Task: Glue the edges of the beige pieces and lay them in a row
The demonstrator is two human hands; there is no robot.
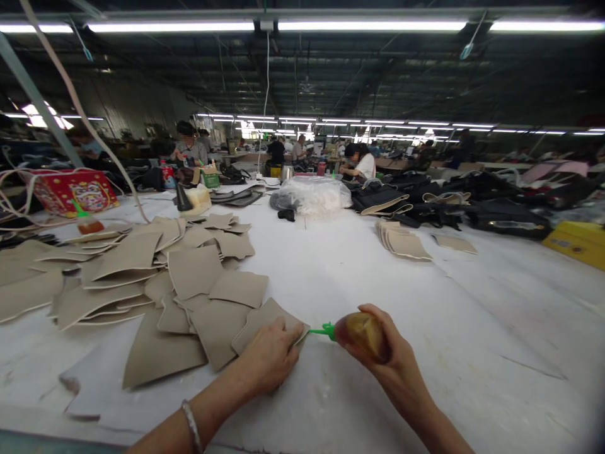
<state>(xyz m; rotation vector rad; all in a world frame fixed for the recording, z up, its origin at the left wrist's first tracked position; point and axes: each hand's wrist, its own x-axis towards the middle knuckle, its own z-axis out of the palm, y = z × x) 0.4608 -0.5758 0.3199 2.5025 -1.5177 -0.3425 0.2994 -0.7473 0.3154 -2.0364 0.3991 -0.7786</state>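
A beige cut piece point(265, 320) lies flat on the white table point(472, 328), near six o'clock in the view. The left hand point(271, 356) holds it down, fingers curled over its edge. At its three o'clock the right hand point(394, 366) grips an amber squeeze bottle point(363, 334), its green nozzle point(324, 330) touching the piece's edge. More beige pieces point(142, 271) spread toward ten o'clock.

Left hand point(271, 353) presses a beige piece point(265, 318); right hand point(378, 350) holds a glue bottle point(362, 333), nozzle at its edge.
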